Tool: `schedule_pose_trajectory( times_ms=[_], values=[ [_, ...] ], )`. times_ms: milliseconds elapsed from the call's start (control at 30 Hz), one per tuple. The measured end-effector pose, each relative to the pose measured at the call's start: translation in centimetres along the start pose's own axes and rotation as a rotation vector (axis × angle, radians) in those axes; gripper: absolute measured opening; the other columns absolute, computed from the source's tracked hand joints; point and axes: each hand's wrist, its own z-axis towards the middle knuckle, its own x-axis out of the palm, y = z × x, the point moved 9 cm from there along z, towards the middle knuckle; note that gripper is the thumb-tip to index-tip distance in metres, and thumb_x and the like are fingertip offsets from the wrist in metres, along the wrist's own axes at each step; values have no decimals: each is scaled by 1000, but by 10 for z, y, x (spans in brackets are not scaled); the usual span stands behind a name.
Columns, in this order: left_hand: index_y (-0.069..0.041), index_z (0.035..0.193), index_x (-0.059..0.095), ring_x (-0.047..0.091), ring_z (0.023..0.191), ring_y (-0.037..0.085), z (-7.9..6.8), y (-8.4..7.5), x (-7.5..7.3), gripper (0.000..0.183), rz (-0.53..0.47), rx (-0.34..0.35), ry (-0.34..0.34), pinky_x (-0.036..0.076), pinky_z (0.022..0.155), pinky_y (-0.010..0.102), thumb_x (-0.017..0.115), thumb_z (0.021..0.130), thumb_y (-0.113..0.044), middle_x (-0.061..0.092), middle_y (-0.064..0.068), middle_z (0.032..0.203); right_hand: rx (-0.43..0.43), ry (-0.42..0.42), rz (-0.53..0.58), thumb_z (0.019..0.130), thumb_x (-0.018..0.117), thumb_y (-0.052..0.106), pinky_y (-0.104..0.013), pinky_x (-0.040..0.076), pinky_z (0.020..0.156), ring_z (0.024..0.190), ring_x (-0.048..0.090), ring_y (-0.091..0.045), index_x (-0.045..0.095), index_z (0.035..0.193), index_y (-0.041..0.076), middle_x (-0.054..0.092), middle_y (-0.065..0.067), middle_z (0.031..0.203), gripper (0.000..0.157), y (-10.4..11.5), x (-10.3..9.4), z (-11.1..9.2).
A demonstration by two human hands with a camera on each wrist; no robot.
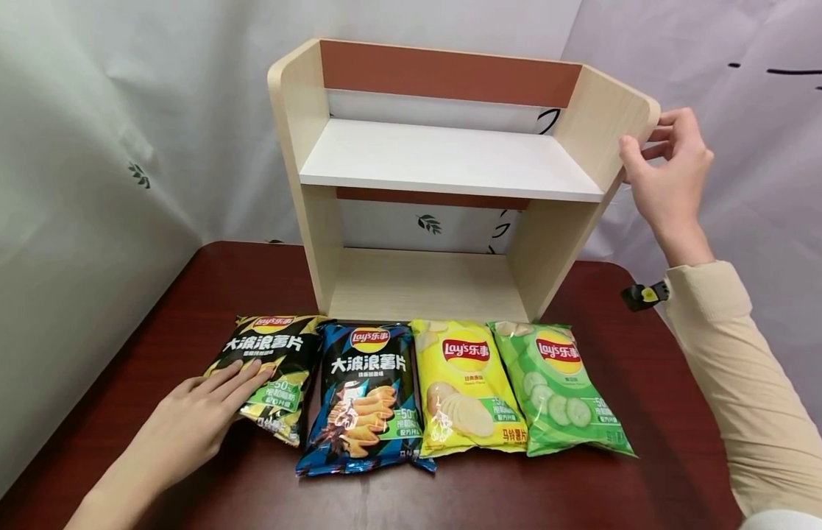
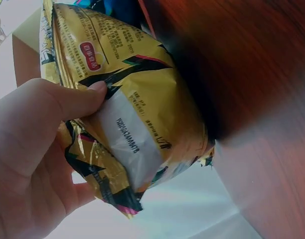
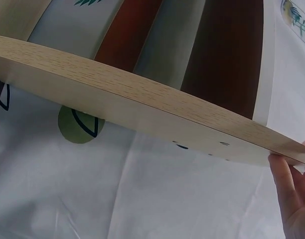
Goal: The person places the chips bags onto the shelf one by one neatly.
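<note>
My left hand (image 1: 188, 419) is on the black-and-yellow chip bag (image 1: 263, 344) at the left end of the row. Its fingers lie across the printed front in the head view, while the thumb (image 2: 87, 97) presses the yellow back of the bag in the left wrist view, so the bag is held between them. At the upper right, my right hand (image 1: 678, 177) grips the front edge of the wooden shelf's (image 1: 411, 154) right side panel, with the thumb on one side and fingers on the other. The fingertips also show at the panel edge in the right wrist view.
To the right of the held bag lie a blue-and-black chip bag (image 1: 367, 390), a yellow one (image 1: 466, 383) and a green one (image 1: 563, 386), in front of the shelf. All rest on a dark red table (image 1: 503, 493). White patterned cloth (image 1: 152, 88) hangs behind.
</note>
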Motion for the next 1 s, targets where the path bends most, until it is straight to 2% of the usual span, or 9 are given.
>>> schedule_pose_trajectory(
  times_ms=[333, 433, 700, 1000],
  values=[
    [-12, 127, 61, 67, 101, 27, 2, -3, -18, 58, 2, 44, -212, 54, 71, 42, 9, 106, -29, 69, 8, 118, 1, -5, -8, 85, 64, 27, -5, 43, 51, 68, 55, 7, 61, 102, 24, 56, 23, 85, 18, -1, 0, 1],
    [-11, 126, 62, 67, 100, 26, 3, -3, -23, 55, -3, 53, -256, 53, 73, 42, 12, 107, -26, 70, 8, 117, -1, -9, 2, 85, 65, 26, -4, 43, 51, 68, 55, 7, 61, 102, 24, 56, 22, 85, 18, -1, 0, 1],
    [-12, 125, 63, 66, 98, 28, 3, 3, -38, 54, -21, 0, -314, 47, 82, 42, 14, 107, -29, 69, 7, 117, 9, -4, 13, 85, 64, 27, -4, 43, 51, 68, 55, 7, 61, 101, 25, 56, 22, 84, 17, 0, 1, -1],
    [-12, 125, 63, 66, 99, 28, 3, 4, -47, 54, -17, -23, -329, 48, 82, 42, 18, 107, -36, 68, 7, 118, 13, 2, 28, 85, 64, 25, -4, 44, 50, 68, 55, 6, 61, 101, 25, 56, 21, 84, 17, 0, 3, 1]
  ],
)
